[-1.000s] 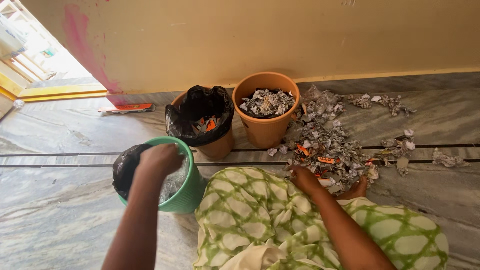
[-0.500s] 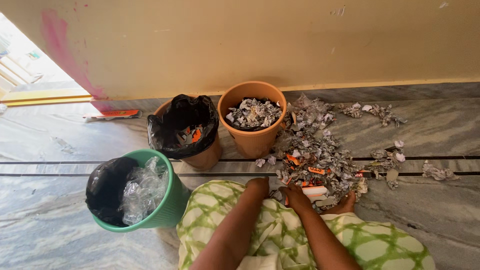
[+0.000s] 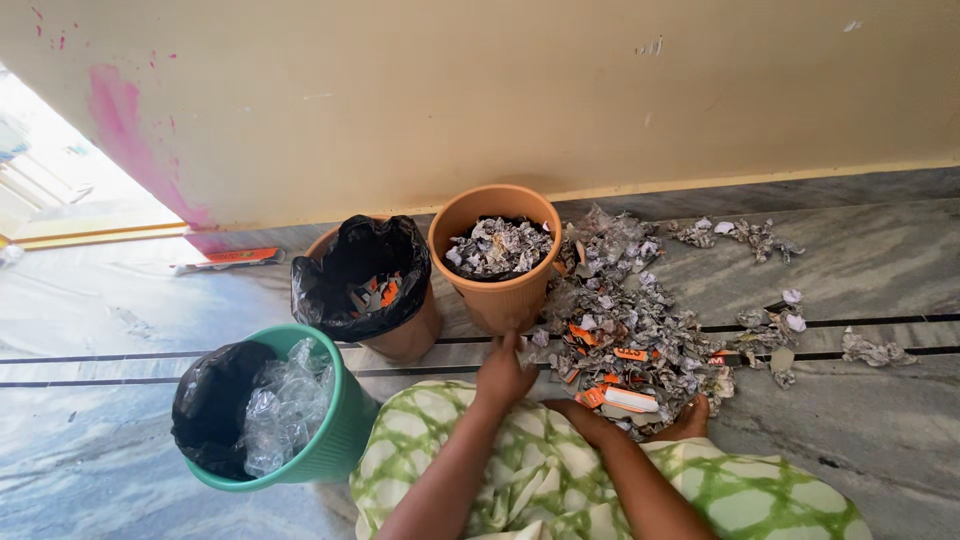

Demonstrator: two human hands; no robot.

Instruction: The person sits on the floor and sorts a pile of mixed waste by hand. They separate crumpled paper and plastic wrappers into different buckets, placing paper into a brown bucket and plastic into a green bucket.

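I sit on the floor in a green and white patterned garment (image 3: pixel 440 450). My left hand (image 3: pixel 500 375) reaches forward to the near edge of a pile of crumpled paper and wrappers (image 3: pixel 620 320), just below an orange bucket (image 3: pixel 500 300) full of crumpled paper. Its fingers point up at a small scrap; whether they grip it is unclear. My right hand (image 3: pixel 578 412) rests low by my knee, beside an orange and white wrapper (image 3: pixel 622 398); its fingers are partly hidden.
A green bucket (image 3: pixel 345 410) with a black liner holds clear crumpled plastic at my left. Behind it, a brown bucket (image 3: pixel 412 335) with a black bag holds orange wrappers. More scraps (image 3: pixel 740 235) lie by the yellow wall, others (image 3: pixel 870 350) at the right. My foot (image 3: pixel 692 418) touches the pile.
My left hand left the green bucket, crossed over my knee and now reaches the pile's edge. My right hand drew back slightly. The view shifted a little.
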